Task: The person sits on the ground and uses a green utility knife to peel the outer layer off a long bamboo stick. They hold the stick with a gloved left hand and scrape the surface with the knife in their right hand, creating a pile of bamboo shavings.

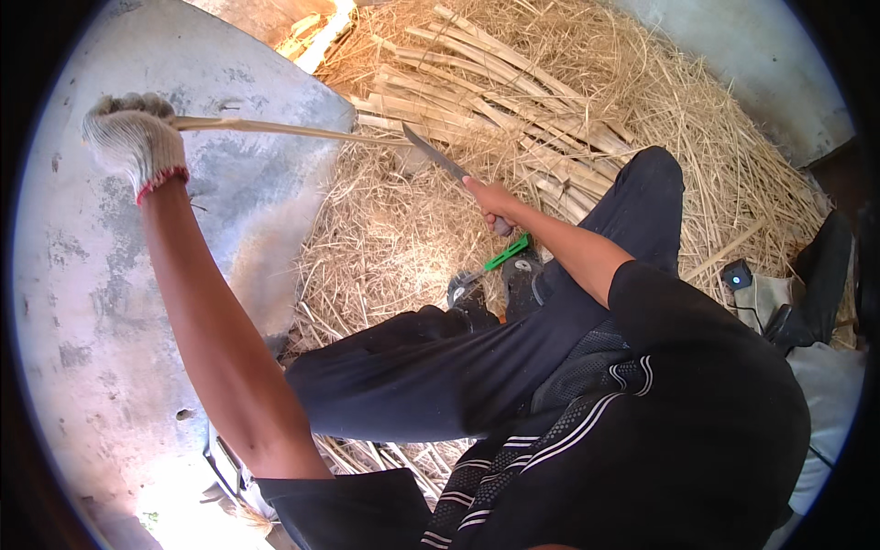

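My left hand point(137, 142), in a white knitted glove with a red cuff, reaches far out to the upper left. Its fingers are closed round one end of a long, thin bamboo strip point(275, 129). The strip runs rightward, nearly level, to the knife point(433, 152) at its far end. Bare and wrapped round the knife's handle is my right hand point(495, 202); the long blade points up and left. Whether the edge bites into the strip or only touches it, I cannot tell. Below the right hand, a green-handled tool point(507, 253) rests by my dark shoes point(469, 298).
Split bamboo strips point(495, 78) lie in a pile beyond my hands. Pale curly shavings point(385, 234) spread around my feet. A grey, worn concrete surface point(92, 302) takes up the left side. At the right, a small black device point(736, 274) with a blue light sits beside my leg.
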The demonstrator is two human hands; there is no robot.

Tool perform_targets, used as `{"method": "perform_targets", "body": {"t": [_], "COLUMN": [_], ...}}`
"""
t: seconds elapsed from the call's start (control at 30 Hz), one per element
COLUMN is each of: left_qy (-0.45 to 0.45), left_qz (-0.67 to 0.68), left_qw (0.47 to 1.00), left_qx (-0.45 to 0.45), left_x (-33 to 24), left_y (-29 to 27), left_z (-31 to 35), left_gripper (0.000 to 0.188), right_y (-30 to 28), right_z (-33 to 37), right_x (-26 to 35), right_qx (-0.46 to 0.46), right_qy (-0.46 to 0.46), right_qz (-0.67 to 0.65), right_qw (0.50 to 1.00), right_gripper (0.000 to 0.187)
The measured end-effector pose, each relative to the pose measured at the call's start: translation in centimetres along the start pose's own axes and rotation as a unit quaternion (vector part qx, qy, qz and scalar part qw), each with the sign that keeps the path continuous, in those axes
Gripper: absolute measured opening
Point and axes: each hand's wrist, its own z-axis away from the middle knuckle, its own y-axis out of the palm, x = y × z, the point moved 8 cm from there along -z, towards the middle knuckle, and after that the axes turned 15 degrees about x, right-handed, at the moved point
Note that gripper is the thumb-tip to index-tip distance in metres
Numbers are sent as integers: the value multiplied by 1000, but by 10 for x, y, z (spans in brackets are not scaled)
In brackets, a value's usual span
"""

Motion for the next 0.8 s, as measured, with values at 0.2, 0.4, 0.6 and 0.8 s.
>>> {"method": "perform_targets", "body": {"t": [0.2,0.4,0.6,0.8], "left_qy": [18,11,32,27], "left_qz": [-8,-33,-93,-31], "left_qw": [1000,999,994,999], "left_qx": [-5,23,37,7], "left_x": [-25,0,-1,-14], "left_y": [11,18,8,23], "left_z": [5,-2,-23,4], "left_gripper": [25,29,26,30], "right_y": [33,21,28,15], "right_z": [19,41,24,4], "right_x": [22,73,33,1], "right_qx": [19,-87,-34,0], "right_qy": [23,-183,-45,-8], "right_qz": [20,244,357,63], "right_qw": [999,948,932,998], "right_gripper": [60,58,57,62]}}
